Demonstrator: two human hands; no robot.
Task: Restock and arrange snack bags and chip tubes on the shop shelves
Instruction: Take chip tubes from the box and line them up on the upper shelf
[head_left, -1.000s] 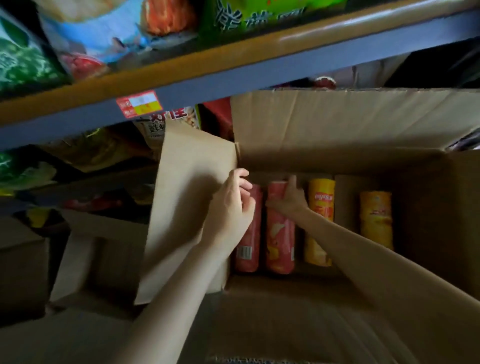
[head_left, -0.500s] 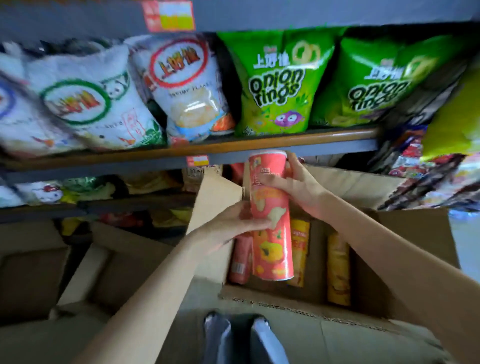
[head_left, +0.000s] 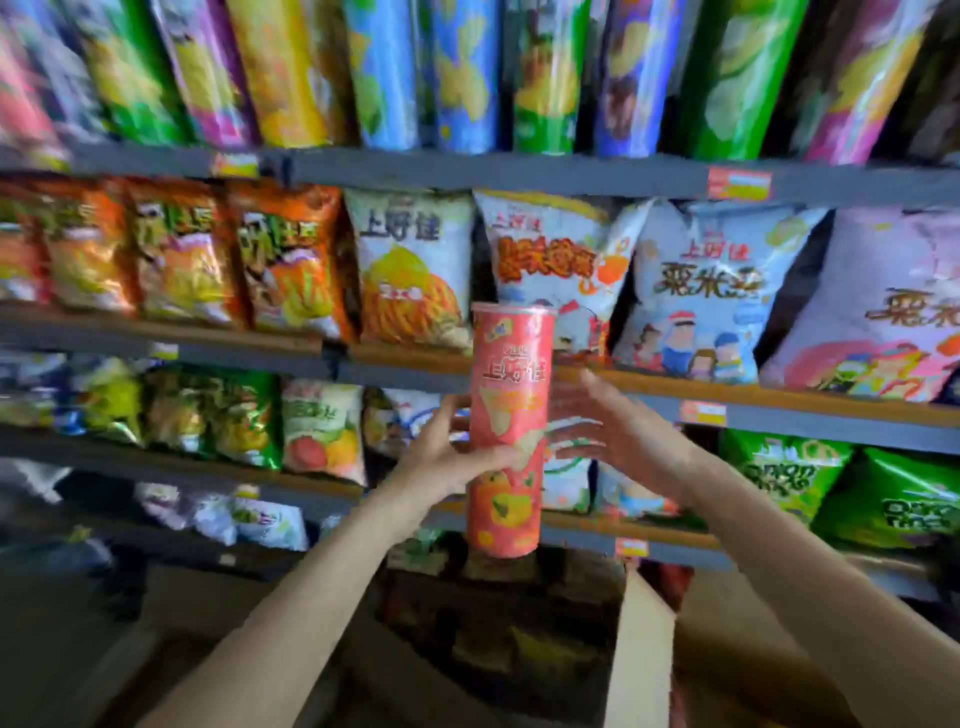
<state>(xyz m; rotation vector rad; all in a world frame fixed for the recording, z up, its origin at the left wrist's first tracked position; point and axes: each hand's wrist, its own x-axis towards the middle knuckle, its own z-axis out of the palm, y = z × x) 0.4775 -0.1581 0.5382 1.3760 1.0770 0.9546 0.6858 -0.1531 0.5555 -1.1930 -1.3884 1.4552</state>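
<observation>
Raised out of the cardboard box since half a second ago, the red chip tube (head_left: 511, 431) now stands upright at chest height before a wall of shop shelves (head_left: 519, 169), the view having swung up from the carton to the stocked rows. Tall chip tubes (head_left: 457, 73) in blue, green, yellow and purple crowd the top shelf side by side, blurred by motion. Below them snack bags fill the next row: orange bags (head_left: 182, 249) on the left, a white bag with an orange picture (head_left: 410, 270) in the middle, and pale blue and pink cartoon bags (head_left: 701, 291) to the right. Green bags (head_left: 208, 410) sit on the third shelf at left, and green onion-ring bags (head_left: 795, 478) at right on the row beneath the wooden shelf edge (head_left: 779, 395). A cardboard box flap (head_left: 641, 654) rises at the bottom right, dim boxes around it. The left hand (head_left: 447, 457) holds the red tube around its lower middle, thumb across the front and fingers wrapped behind, a closed grip that alone carries it. The right hand (head_left: 618, 431) is just beside the tube on its right, fingers spread and straight, a wide-open grip holding nothing; whether its fingertips touch the tube cannot be told through the blur. Red and yellow price tags (head_left: 737, 183) dot the grey shelf rails.
</observation>
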